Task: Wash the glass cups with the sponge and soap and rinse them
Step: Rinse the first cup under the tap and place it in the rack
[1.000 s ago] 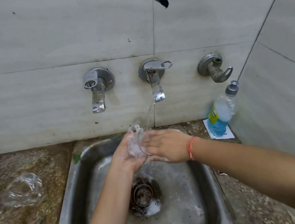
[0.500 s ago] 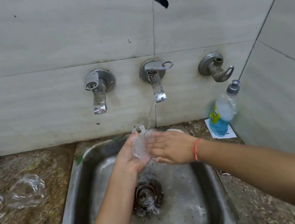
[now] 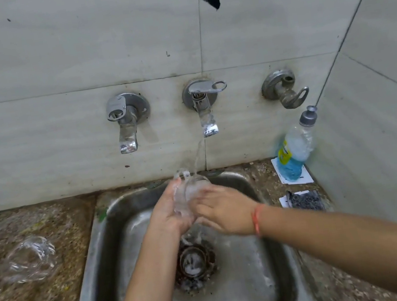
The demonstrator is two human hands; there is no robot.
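Both forearms reach over the sink (image 3: 95,249) and meet near its back edge, under the running tap (image 3: 202,109). The left hand (image 3: 169,218) cups the glass cup (image 3: 191,187) from the left, fingers curled round it. The right hand (image 3: 226,212) lays its fingers, straight and pressed together, against the cup's right side, in the stream of water.

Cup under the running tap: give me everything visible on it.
The cup is clear glass, wet, with a looped handle at its top. It is tipped over the sink, in the stream from the middle tap. The left hand grips it from the left; fingers of the right hand touch its other side. Blur hides finer detail.
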